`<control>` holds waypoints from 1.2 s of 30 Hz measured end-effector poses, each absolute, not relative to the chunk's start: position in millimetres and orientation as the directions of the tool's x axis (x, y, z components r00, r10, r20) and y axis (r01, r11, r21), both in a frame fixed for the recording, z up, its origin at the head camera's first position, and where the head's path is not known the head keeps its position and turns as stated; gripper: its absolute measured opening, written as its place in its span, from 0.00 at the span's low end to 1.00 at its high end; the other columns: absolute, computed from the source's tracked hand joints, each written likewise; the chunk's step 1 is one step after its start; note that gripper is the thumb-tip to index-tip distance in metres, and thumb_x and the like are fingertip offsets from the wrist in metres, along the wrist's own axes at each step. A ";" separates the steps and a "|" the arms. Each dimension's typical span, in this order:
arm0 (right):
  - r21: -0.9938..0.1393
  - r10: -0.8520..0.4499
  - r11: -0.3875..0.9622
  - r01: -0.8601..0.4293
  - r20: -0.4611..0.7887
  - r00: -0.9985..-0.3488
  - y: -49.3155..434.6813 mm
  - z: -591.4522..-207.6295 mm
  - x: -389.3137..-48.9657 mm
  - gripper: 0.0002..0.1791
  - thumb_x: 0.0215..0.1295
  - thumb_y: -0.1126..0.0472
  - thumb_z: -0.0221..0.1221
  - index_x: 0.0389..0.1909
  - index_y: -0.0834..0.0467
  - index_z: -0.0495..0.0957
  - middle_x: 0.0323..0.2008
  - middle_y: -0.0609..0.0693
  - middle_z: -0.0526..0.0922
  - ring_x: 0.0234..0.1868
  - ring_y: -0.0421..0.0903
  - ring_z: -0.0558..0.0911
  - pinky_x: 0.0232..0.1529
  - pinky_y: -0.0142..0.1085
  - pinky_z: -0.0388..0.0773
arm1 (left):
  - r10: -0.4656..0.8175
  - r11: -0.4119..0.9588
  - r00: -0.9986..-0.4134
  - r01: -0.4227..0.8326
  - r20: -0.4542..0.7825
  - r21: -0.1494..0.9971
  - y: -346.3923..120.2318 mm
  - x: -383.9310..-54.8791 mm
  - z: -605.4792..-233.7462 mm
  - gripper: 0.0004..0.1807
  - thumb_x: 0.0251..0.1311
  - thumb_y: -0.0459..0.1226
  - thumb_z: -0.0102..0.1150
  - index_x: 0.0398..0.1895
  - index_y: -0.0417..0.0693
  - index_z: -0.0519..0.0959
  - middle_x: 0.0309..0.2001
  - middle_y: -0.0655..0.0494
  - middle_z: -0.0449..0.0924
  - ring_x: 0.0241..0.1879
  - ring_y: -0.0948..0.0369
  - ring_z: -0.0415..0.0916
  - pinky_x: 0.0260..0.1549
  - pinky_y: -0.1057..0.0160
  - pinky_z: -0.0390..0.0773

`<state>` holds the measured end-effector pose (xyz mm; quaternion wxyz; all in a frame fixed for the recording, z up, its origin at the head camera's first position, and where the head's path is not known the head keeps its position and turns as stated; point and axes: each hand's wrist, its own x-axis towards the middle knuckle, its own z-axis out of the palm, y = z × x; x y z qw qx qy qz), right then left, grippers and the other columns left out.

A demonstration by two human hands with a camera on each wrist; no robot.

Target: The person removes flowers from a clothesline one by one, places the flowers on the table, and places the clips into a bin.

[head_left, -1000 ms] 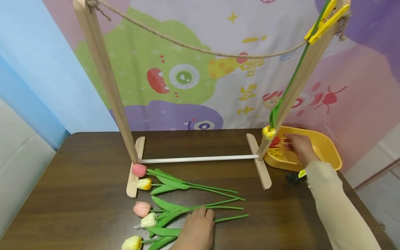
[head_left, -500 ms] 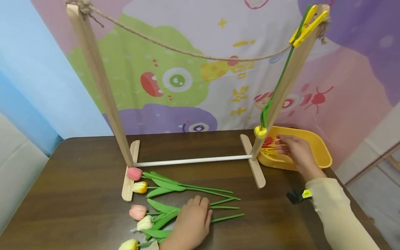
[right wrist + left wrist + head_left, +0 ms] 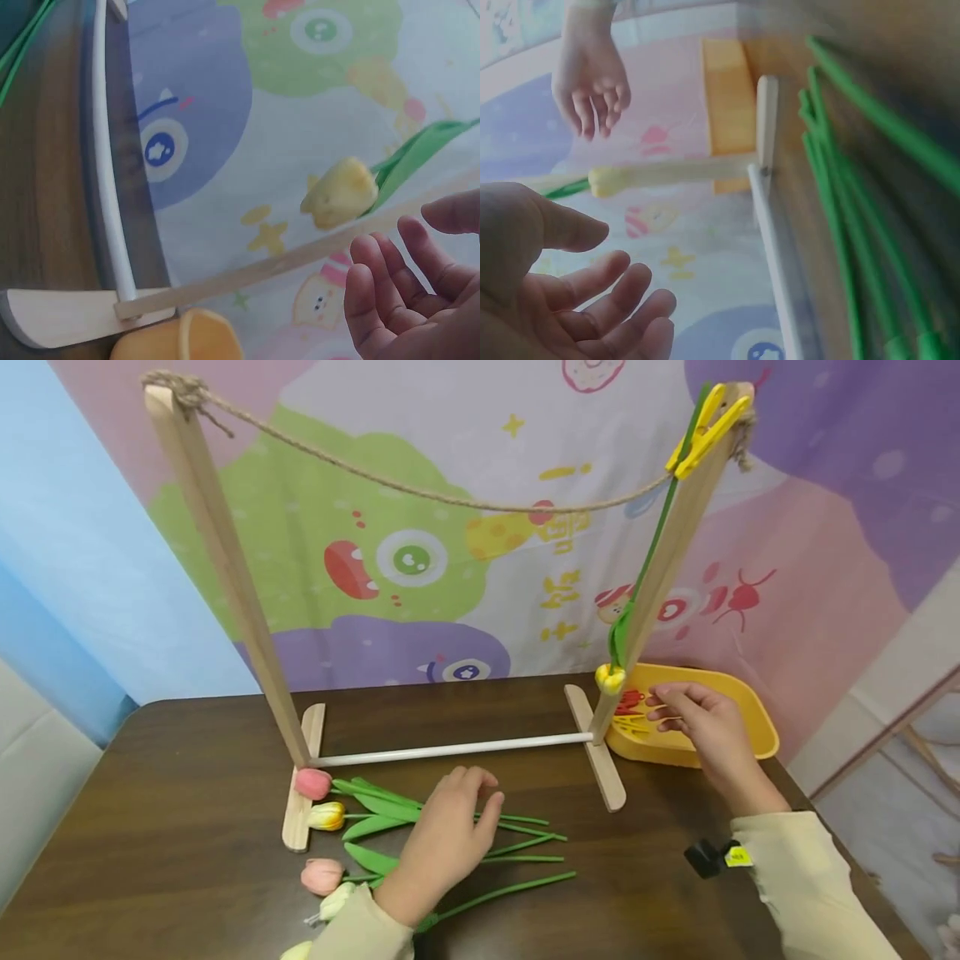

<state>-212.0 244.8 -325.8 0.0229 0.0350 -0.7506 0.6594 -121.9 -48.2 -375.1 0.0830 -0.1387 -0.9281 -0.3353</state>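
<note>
My left hand (image 3: 450, 835) hovers over the green stems of artificial tulips lying on the table; its fingers are loosely bent and hold nothing in the left wrist view. Among these tulips are a pink one (image 3: 312, 783), a yellow one (image 3: 327, 816) and a pale pink one (image 3: 322, 877). My sleeve partly covers a cream tulip (image 3: 335, 902). Above the yellow tray (image 3: 761, 727) is my right hand (image 3: 708, 731), loosely curled with nothing in it. A yellow tulip (image 3: 343, 193) hangs head down beside the right post, its stem pinched to the rope by a yellow clothespin (image 3: 705, 439).
A wooden frame stands on the table, with a left post (image 3: 225, 577), a right post (image 3: 667, 560) and a white bottom bar (image 3: 450, 749). Twine (image 3: 420, 492) sags between the post tops. Red clothespins (image 3: 628, 702) and yellow ones lie in the tray. A printed cloth hangs behind.
My left hand has risen off the tulip stems and moved forward over them. My right hand has lifted a little from the tray. The head view has shifted slightly.
</note>
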 end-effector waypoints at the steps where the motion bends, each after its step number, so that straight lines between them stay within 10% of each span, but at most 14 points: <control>1: -0.987 -0.023 0.131 -0.091 0.089 -0.996 243.2 -324.1 -210.2 0.07 0.66 0.53 0.55 0.33 0.48 0.80 0.30 0.37 0.83 0.29 0.35 0.82 0.33 0.26 0.78 | 0.189 0.736 -0.950 0.304 0.247 0.606 -49.0 -124.1 -373.2 0.08 0.65 0.40 0.52 0.40 0.46 0.76 0.34 0.55 0.75 0.36 0.61 0.72 0.36 0.61 0.74; 13: -0.923 0.006 0.351 -0.160 0.173 -0.985 222.6 -296.8 -199.1 0.13 0.66 0.50 0.54 0.39 0.56 0.77 0.32 0.36 0.81 0.32 0.34 0.80 0.35 0.25 0.77 | 0.156 0.707 -0.926 0.347 0.343 0.616 -43.7 -147.0 -335.0 0.10 0.65 0.41 0.52 0.41 0.45 0.76 0.36 0.53 0.75 0.37 0.58 0.72 0.38 0.59 0.73; 36: -0.941 0.003 0.177 -0.289 0.295 -0.956 213.7 -250.6 -212.0 0.08 0.64 0.57 0.58 0.37 0.58 0.78 0.29 0.42 0.82 0.29 0.37 0.81 0.34 0.25 0.78 | 0.138 0.474 -0.880 0.462 0.455 0.750 7.8 -198.1 -276.5 0.10 0.67 0.42 0.49 0.42 0.45 0.75 0.41 0.53 0.76 0.43 0.59 0.73 0.43 0.62 0.73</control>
